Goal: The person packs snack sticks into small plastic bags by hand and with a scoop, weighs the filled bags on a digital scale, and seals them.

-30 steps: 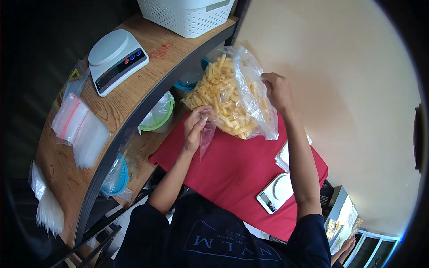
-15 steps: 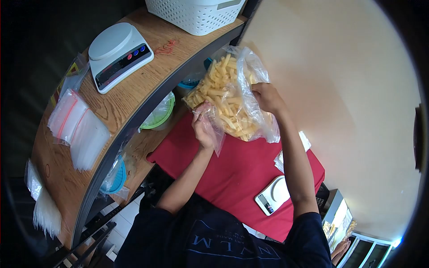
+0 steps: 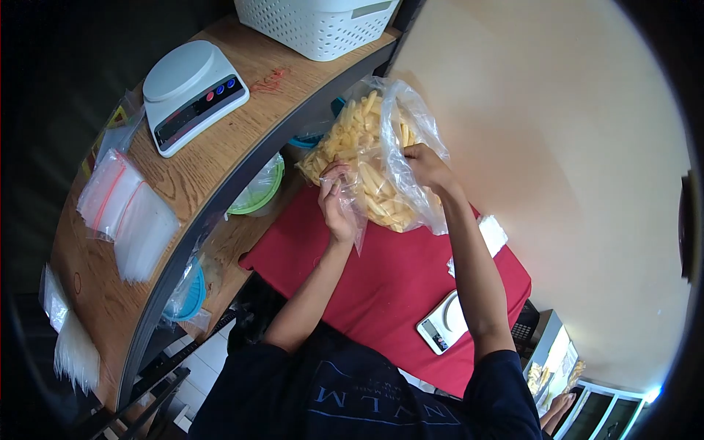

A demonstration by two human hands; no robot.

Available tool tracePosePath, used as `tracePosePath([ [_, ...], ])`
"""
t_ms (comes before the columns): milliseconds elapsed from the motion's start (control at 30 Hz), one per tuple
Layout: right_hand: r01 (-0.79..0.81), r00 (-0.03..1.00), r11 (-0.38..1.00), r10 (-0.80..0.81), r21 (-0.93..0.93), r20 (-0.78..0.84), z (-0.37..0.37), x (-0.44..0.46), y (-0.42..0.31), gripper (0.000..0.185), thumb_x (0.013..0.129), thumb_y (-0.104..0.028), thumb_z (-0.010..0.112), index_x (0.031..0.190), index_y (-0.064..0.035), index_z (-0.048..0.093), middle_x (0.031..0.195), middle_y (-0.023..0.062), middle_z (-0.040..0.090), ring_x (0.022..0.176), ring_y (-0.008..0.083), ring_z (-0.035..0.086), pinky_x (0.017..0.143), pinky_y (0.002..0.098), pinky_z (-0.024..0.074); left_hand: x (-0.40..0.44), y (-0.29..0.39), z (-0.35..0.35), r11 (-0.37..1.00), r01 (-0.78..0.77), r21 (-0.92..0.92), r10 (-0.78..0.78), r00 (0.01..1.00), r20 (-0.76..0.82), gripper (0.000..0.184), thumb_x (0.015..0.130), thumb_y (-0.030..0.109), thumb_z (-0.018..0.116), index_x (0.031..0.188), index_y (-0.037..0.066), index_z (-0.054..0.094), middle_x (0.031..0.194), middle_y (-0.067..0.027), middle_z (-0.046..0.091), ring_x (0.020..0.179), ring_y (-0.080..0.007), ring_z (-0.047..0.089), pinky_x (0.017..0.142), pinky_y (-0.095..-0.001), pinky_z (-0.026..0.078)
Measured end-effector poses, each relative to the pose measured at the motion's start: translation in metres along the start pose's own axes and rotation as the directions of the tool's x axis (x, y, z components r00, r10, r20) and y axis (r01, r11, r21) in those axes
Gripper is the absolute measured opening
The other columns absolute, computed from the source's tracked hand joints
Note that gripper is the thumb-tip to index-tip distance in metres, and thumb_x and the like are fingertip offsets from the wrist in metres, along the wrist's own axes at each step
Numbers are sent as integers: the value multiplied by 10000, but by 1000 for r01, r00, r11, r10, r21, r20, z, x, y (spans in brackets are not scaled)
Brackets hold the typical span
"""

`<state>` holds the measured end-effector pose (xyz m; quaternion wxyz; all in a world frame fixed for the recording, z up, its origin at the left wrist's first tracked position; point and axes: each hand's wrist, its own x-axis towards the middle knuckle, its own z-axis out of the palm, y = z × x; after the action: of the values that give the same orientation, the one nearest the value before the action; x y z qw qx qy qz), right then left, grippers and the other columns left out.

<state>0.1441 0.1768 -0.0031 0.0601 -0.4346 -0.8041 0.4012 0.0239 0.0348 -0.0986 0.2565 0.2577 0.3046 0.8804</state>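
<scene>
A large clear plastic bag (image 3: 433, 125) full of pale yellow sticks (image 3: 352, 132) rests at the far end of the red cloth (image 3: 367, 286). My left hand (image 3: 337, 205) is at the bag's near left side, its fingers closed on a small clear bag (image 3: 356, 216) that hangs over the palm. At the large bag's opening is my right hand (image 3: 427, 167), bent inward with its fingertips inside the rim; whatever they hold is hidden.
White scale (image 3: 444, 323) on the cloth; another scale (image 3: 192, 95), plastic bags (image 3: 128, 213) and white basket (image 3: 315, 29) on the wooden shelf (image 3: 242, 139). Green-rimmed container (image 3: 268, 194) and blue basket (image 3: 192, 297) below. Another person's hand (image 3: 559, 407) at lower right.
My right hand has moved left and down from the bag's outer edge into its opening. My left hand, with the small bag, has shifted slightly right and turned more upright.
</scene>
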Motion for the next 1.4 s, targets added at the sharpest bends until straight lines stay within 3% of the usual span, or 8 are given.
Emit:
tracePosePath([
  [33,-179,979,981,169,82,110,-10,-8,-13,257,850,-140,566,1011,-20,726,770,78,686,674,133,604,640,279,489,-1,1,-2,1000,4,-1,-4,1000,7,482,890,299,384,1166,-57,557,1254,-177,553,1293,-296,428,1144,-420,249],
  [133,-318,930,903,237,291,280,-24,-2,0,287,860,-144,558,1050,11,707,821,109,701,742,151,626,684,285,494,2,3,-3,999,7,-33,-8,1000,-5,474,894,294,377,1168,-52,551,1272,-180,537,1295,-300,427,1146,-434,243],
  [333,-44,999,963,47,266,-5,24,7,8,316,850,-85,520,1095,23,688,923,118,707,792,154,632,716,279,491,3,5,2,997,7,-77,-4,999,42,471,904,299,383,1191,-47,525,1265,-186,537,1325,-335,399,1140,-456,247],
  [567,-243,953,643,297,726,56,14,-5,-10,187,834,-9,518,887,20,695,777,71,643,634,124,534,599,257,449,14,26,-12,996,84,20,-85,995,51,439,912,281,415,1178,-50,529,1204,-158,544,1189,-269,480,1044,-389,342],
  [700,-173,955,702,290,691,-56,21,-6,-11,134,847,-20,542,850,3,673,737,35,600,586,96,465,529,237,382,18,40,-3,975,188,122,-192,981,23,405,914,260,451,1160,-50,535,1125,-125,547,1058,-196,513,948,-323,393],
  [933,-166,961,564,275,809,6,7,-16,-2,111,908,-60,563,888,-4,658,690,13,544,541,68,384,476,234,308,30,58,-10,968,218,125,-224,974,41,450,953,233,473,1310,-42,472,1212,-138,554,1146,-211,520,1020,-339,383],
  [1333,-124,948,456,318,882,-31,-37,-57,24,164,937,-69,526,1056,10,606,677,4,494,499,51,316,415,221,252,50,102,32,930,-3,368,-168,886,432,717,781,140,698,1402,-43,389,1312,-167,512,1136,-223,523,1001,-356,416],
  [1400,-112,936,473,346,874,-68,-50,-69,28,168,930,-66,522,1049,13,611,660,-1,482,495,50,312,410,221,244,52,104,44,822,-213,528,-118,843,525,761,739,145,745,1399,-22,405,1286,-184,543,1137,-245,533,983,-374,433],
])
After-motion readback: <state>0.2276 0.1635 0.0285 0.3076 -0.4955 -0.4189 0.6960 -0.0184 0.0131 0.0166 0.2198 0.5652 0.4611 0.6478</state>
